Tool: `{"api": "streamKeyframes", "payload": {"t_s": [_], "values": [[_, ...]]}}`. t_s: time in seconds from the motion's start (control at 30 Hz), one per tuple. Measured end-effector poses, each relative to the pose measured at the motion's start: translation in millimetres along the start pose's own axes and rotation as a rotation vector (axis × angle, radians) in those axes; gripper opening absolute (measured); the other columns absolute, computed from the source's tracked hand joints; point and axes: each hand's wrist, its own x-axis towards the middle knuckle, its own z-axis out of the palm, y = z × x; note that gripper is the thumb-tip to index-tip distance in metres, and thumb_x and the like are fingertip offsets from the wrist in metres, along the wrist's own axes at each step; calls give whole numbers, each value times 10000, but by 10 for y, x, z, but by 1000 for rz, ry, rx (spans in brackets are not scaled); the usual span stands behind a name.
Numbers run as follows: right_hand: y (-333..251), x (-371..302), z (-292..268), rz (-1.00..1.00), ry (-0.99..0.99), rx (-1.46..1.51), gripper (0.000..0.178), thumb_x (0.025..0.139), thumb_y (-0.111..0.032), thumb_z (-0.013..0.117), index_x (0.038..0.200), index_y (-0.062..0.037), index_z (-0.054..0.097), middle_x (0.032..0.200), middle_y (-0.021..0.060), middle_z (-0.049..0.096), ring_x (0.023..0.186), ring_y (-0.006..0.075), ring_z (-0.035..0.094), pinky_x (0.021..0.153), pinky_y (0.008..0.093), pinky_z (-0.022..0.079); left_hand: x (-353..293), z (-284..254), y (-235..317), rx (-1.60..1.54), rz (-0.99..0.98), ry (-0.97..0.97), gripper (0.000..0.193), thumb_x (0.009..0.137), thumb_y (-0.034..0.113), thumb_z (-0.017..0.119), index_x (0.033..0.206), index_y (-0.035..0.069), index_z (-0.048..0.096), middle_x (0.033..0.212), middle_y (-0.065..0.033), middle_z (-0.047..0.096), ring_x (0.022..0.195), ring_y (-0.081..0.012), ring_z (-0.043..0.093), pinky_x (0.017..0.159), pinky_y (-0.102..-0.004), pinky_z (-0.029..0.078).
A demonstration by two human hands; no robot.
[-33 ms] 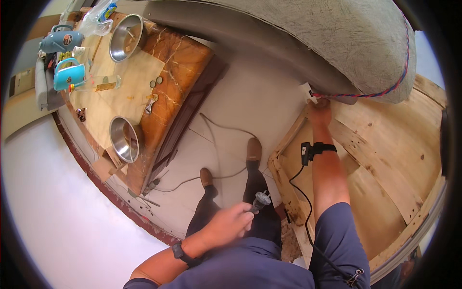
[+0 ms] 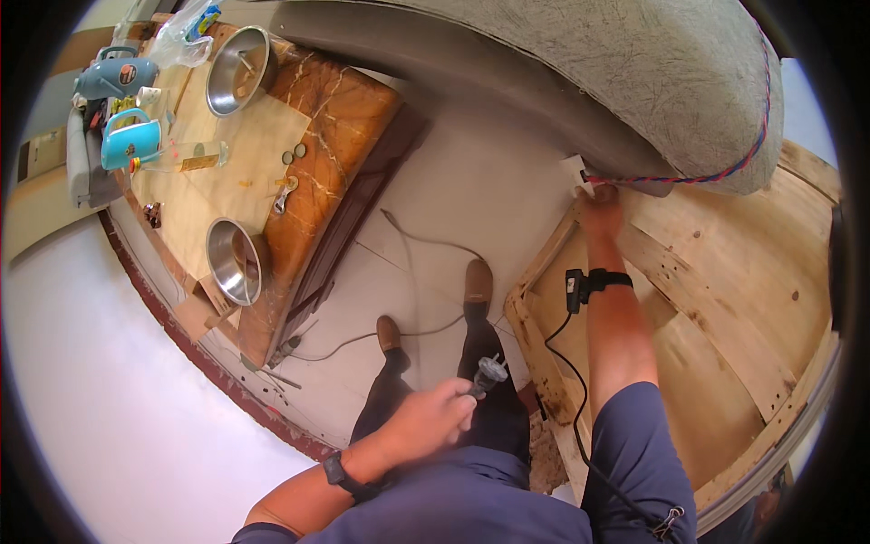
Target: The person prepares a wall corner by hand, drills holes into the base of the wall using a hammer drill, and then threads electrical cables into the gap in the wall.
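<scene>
My left hand (image 2: 424,422) is low in the middle, over my lap, closed around a grey electric plug (image 2: 490,372) whose prongs point up and right. My right hand (image 2: 600,207) is stretched far forward to the lower edge of a big rough grey shell (image 2: 634,63). Its fingers curl on the end of a red-and-blue twisted cord (image 2: 725,172), next to a small white piece (image 2: 573,168). A black strapped device (image 2: 584,284) sits on my right wrist, with a black cable (image 2: 564,363) running back along my arm.
A wooden pallet frame (image 2: 716,299) lies under my right arm. On the left, a marble-topped table (image 2: 340,118) carries two steel bowls (image 2: 233,261), paper sheets and blue jugs (image 2: 131,140). A thin cable (image 2: 426,240) trails across the pale floor by my brown shoes (image 2: 478,279).
</scene>
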Motion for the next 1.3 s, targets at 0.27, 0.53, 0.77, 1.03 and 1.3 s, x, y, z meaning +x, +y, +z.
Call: {"api": "streamKeyframes", "payload": {"t_s": [0.27, 0.53, 0.77, 1.03, 1.3], "values": [[-256, -841, -365, 26, -711, 296, 402, 833, -336, 686, 1105, -43, 646, 860, 81, 670, 783, 177, 631, 718, 330, 501, 162, -133, 67, 213, 180, 258, 336, 979, 229, 548, 1224, 0, 544, 726, -4, 569, 591, -51, 529, 536, -214, 438], [-815, -1787, -1168, 131, -1004, 605, 277, 919, -186, 622, 1087, 34, 625, 927, 40, 642, 817, 112, 579, 730, 262, 480, 292, -154, 129, 318, 236, 295, 385, 971, 277, 554, 1209, -26, 573, 736, -13, 577, 629, -71, 515, 576, -254, 447], [-1045, -2060, -1437, -142, -950, 381, 254, 934, -191, 617, 1056, 31, 638, 819, -2, 592, 758, 73, 505, 641, 259, 438, 278, -174, 194, 422, 252, 303, 375, 974, 314, 504, 1156, -6, 580, 851, -173, 655, 772, -281, 649, 725, -385, 503], [-1202, -2183, -1487, -387, -794, 271, 388, 874, -250, 646, 1175, -7, 627, 1005, 218, 665, 842, 300, 643, 777, 371, 512, 243, -170, 226, 490, 365, 393, 358, 964, 308, 499, 1115, 2, 606, 966, -230, 659, 931, -412, 622, 804, -447, 486], [-1273, -2177, -1607, -420, -813, 216, 384, 864, -235, 648, 1190, -33, 633, 1092, 230, 641, 958, 372, 623, 849, 404, 496, 266, -143, 330, 545, 340, 418, 362, 958, 297, 541, 1100, -28, 615, 939, -211, 671, 881, -287, 658, 785, -362, 496]]}}
